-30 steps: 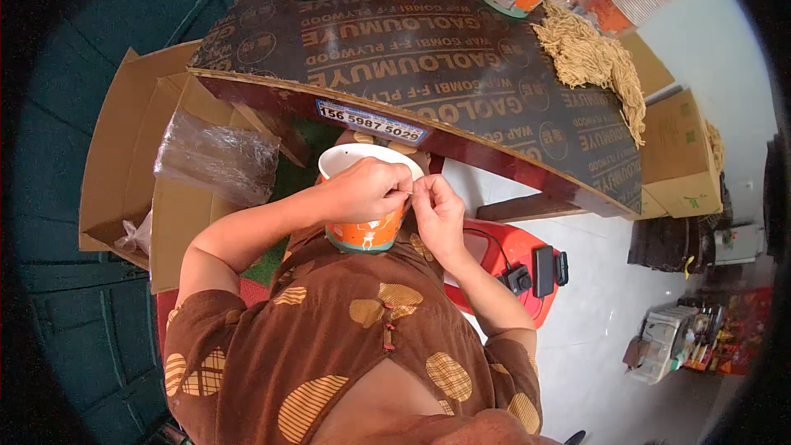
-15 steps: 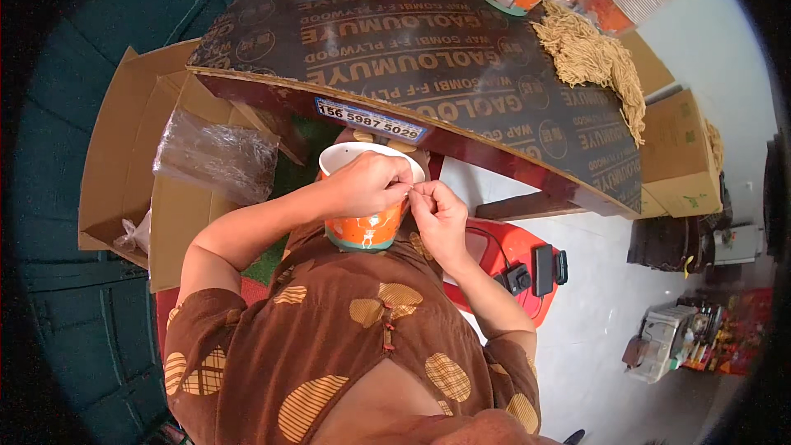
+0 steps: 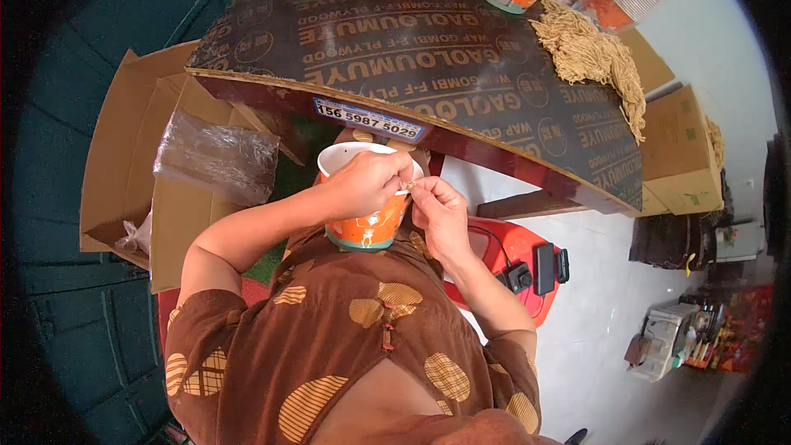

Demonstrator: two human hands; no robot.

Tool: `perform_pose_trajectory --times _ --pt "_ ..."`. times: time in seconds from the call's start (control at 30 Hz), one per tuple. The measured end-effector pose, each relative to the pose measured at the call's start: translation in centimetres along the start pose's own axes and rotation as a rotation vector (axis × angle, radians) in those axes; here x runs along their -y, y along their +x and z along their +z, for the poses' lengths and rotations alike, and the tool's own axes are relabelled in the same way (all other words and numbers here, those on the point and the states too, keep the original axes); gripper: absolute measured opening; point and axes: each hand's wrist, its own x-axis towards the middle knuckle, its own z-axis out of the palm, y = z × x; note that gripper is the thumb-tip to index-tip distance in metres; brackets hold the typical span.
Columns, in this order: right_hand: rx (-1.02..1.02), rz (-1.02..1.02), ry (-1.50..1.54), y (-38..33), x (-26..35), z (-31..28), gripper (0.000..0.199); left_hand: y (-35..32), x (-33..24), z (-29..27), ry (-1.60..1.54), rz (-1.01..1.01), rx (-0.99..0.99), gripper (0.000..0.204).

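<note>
The left hand (image 3: 362, 184) grips the light, crushable orange paper cup (image 3: 367, 227) at its rim; the right hand (image 3: 437, 210) pinches a thin tan string (image 3: 407, 187) there.

1 cup (image 3: 367, 227) in hand, 2 cardboard boxes (image 3: 124, 165), 1 string bundle (image 3: 593, 58)

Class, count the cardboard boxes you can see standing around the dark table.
2: one open cardboard box on the left holding a plastic bag, one closed cardboard box on the right. Others may be hidden behind the table.

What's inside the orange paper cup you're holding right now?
Only the white inner wall of the orange paper cup shows. The left hand lies across the rim and covers the inside, so any contents are hidden.
</note>
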Motion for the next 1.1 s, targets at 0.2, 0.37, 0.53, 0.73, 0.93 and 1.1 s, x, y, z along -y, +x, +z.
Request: perform_pose_trajectory --times 0.2,0.37,0.53,0.73,0.93,1.1 --pt "0.024 0.052 0.048 0.2 0.0 -0.4 0.005 0.0 0.6 0.1 0.02 0.001 0.013 0.014" --pt "0.042 0.013 0.011 0.2 -0.3 -0.8 0.006 -0.3 -0.2 -0.2 0.009 -0.026 0.074 0.017" --pt "0.031 -0.034 -0.051 0.1 -0.1 -0.6 0.007 -0.1 -0.1 -0.1 0.052 0.021 0.076 0.018" --pt "-0.02 -0.05 -0.173 -0.1 0.2 -0.3 0.005 -0.1 0.6 0.4 0.149 0.122 0.001 0.008" --pt "-0.039 -0.301 -0.699 -1.6 1.9 -1.0 0.012 0.1 -0.2 -0.1 -0.035 -0.08 0.042 0.01" --pt "0.031 -0.401 -0.914 -2.2 2.3 -1.8 0.019 0.1 -0.3 0.1 -0.048 -0.075 0.007 0.007"
